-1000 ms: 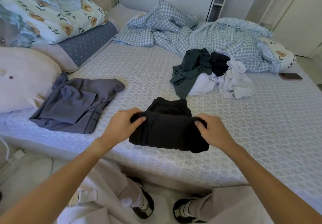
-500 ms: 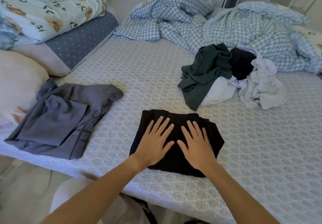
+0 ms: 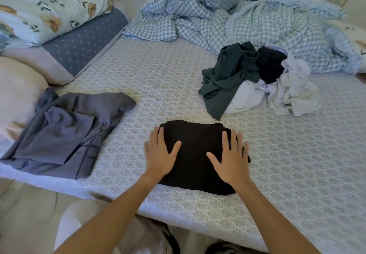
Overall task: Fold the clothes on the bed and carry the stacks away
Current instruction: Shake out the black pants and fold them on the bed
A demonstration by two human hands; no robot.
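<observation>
Nearest the camera, two bare forearms reach over the edge of a bed covered in a patterned quilted sheet. The left hand and right hand lie flat with fingers straight and spread, pressing on a folded black garment. Half a second ago the hands sat side by side at its centre; now they have slid apart to its left and right edges, which suggests the fold is being smoothed and is nearly finished. To the left lies a loosely folded grey garment. Farther back on the right waits a pile of unfolded clothes, dark green, black and white. Beyond it, a rumpled checked duvet.
</observation>
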